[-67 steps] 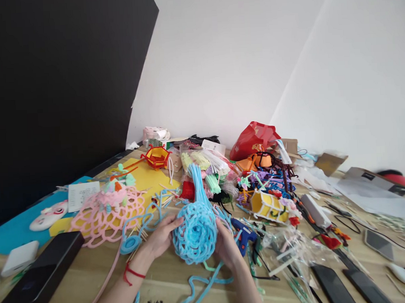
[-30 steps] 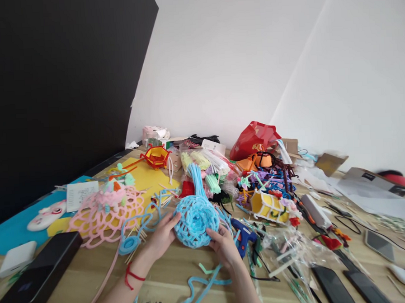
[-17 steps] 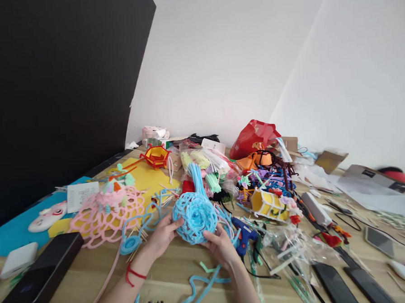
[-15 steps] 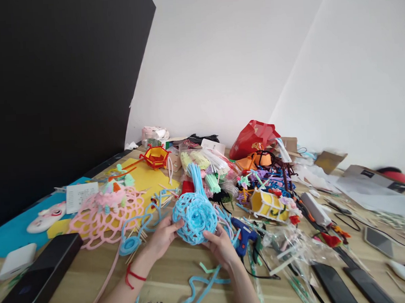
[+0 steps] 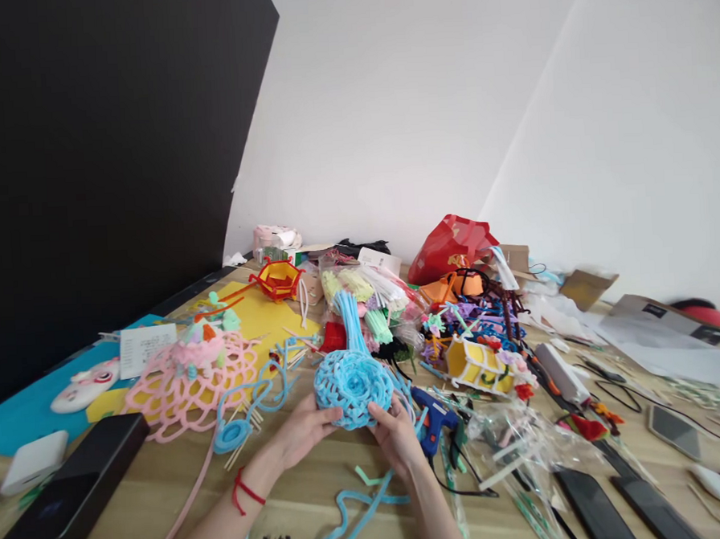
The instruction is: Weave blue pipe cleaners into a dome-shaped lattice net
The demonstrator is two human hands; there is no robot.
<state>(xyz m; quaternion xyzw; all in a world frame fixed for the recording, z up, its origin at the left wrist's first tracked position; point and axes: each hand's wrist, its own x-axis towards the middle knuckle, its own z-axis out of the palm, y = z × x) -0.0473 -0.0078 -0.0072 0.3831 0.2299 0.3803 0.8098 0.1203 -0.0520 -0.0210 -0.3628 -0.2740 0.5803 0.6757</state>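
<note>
Both hands hold a round, openwork piece bent from light blue pipe cleaners (image 5: pixel 355 386), with a coiled spiral at its middle facing up toward me. My left hand (image 5: pixel 305 432) grips its lower left rim, thumb on top and fingers underneath, mostly hidden. On the lower right rim, my right hand (image 5: pixel 396 436) pinches it the same way. Just behind the piece lies a bundle of straight blue pipe cleaners (image 5: pixel 351 322). Loose blue strands (image 5: pixel 354 515) rest on the table between my forearms. Left of my hands sits a small blue coil (image 5: pixel 232 435).
A pink looped mesh (image 5: pixel 190 383) lies left on yellow paper. A blue glue gun (image 5: pixel 434 418) is close to my right hand. Farther right are a yellow-and-white lantern-like piece (image 5: pixel 477 365), clear plastic wrappers (image 5: pixel 538 437) and phones (image 5: pixel 593 503). A black power bank (image 5: pixel 75 485) sits front left.
The blue piece has shifted slightly right and tilted, so its round face looks flatter. Both hands moved with it and still grip its rim.
</note>
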